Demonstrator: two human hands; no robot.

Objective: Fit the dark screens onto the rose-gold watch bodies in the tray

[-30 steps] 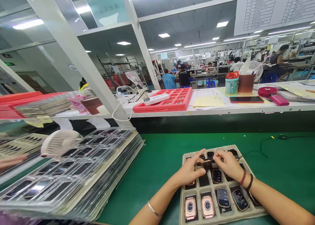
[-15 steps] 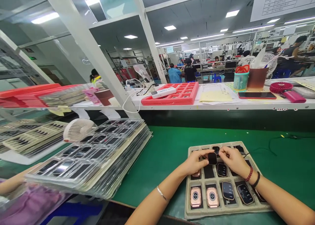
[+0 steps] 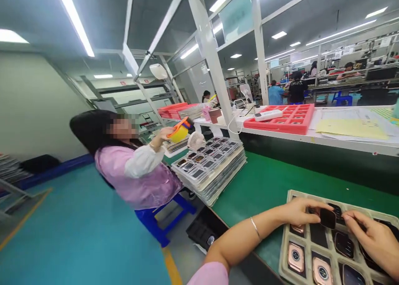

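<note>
2 bare hands work over a beige tray (image 3: 283, 256), which lies on the green counter (image 3: 264, 177). The left hand (image 3: 301, 212) has its fingers closed on a dark-faced watch (image 3: 328, 219), gripping its edge from the left and holding it above the tray. The right hand (image 3: 374, 235) is just beside the watch, with its fingers bent and their tips close together; whether they grip anything, I cannot tell.

In the tray, 2 pink-gold watches (image 3: 295, 256) lie back up in the near row, with a dark screen (image 3: 353, 275) to their right. A compartment below the held watch shows a dark pad (image 3: 318, 235), and another dark-faced unit (image 3: 343, 244) lies just right of it.

Well to the left, a tall stack of clear trays (image 3: 208, 165) stands at the counter's edge, a white fan (image 3: 195, 141) behind it. 1 person in a pink vest (image 3: 124, 168) sits on a blue stool (image 3: 177, 218), holding up an orange and yellow object (image 3: 180, 131). On the shelf (image 3: 339, 141) lies a red tray (image 3: 307, 120) bearing a white power strip (image 3: 268, 115).
</note>
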